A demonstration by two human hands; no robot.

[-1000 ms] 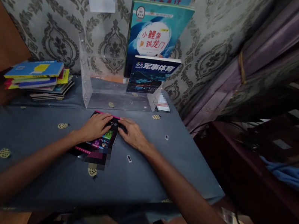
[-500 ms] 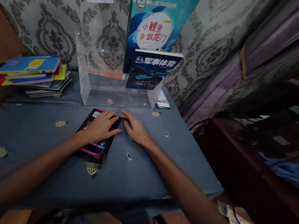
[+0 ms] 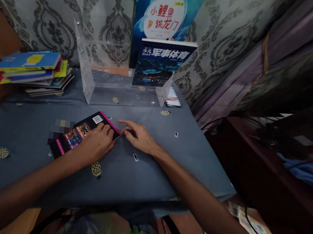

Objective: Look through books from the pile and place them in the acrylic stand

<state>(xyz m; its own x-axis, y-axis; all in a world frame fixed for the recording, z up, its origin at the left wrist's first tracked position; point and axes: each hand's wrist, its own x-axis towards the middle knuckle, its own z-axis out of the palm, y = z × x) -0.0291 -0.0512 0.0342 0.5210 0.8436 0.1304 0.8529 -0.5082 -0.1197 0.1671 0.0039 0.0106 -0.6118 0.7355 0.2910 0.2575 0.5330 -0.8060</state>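
Note:
A black book (image 3: 81,131) with a pink edge and a barcode lies slanted on the cloth-covered table, its back cover up. My left hand (image 3: 97,141) rests over its right part, fingers curled and closed at the book's near edge; the thumb is hidden. At the upper right corner of the book, my right hand (image 3: 139,137) pinches with its thumb and bent fingers, while the index finger stretches out above. Behind both hands stands a clear acrylic book rack (image 3: 117,101). It holds a dark blue book (image 3: 161,66) in front of a teal book (image 3: 165,13).
At the back left, a stack of several books (image 3: 33,68) sits on the table (image 3: 151,187). A white item (image 3: 173,98), partly blurred, is beside the rack's right end. On the right are a purple curtain (image 3: 233,81), a blue cloth (image 3: 305,170) and black cables.
The black book has turned clockwise, its lower end swinging left. My left hand's fingers have curled from lying spread on the cover. The view has tipped down slightly.

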